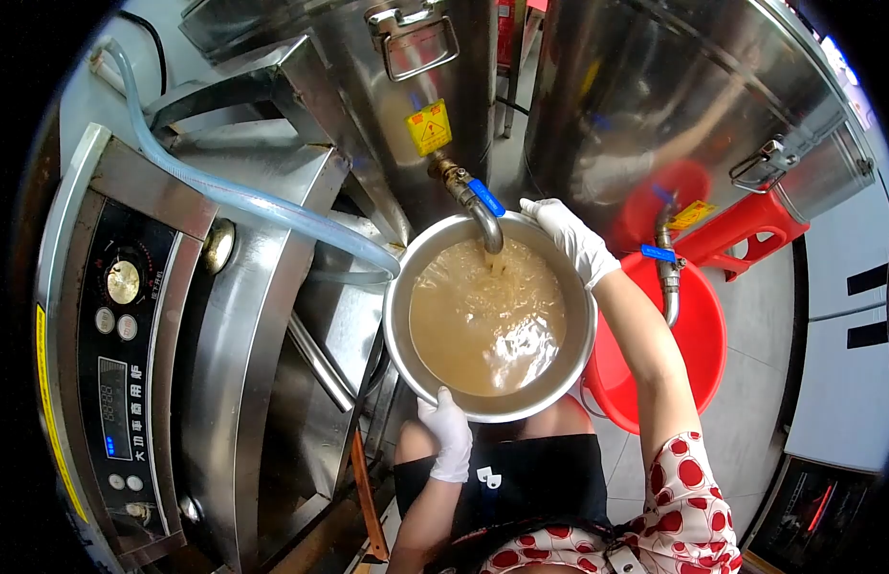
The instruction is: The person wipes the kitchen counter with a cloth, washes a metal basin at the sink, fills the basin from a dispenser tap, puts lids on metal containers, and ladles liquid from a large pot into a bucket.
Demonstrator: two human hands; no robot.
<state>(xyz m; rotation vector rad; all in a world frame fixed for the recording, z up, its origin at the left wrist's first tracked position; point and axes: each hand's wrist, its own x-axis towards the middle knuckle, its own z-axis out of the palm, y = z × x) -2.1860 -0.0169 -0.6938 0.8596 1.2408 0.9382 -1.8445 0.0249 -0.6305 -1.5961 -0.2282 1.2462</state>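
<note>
Head view: we have both gloved hands on the steel pot point(580, 325), under the curved spout point(490, 230) of the left tank point(468, 96); cloudy brown liquid point(463, 325) runs from spout into pot. Our left hand point(449, 437) grips the near-left rim, our right hand point(570, 239) the far-right rim. Can't tell what carries the base. Red bucket point(698, 368) is just right of the pot, control panel point(129, 234) well left.
</note>
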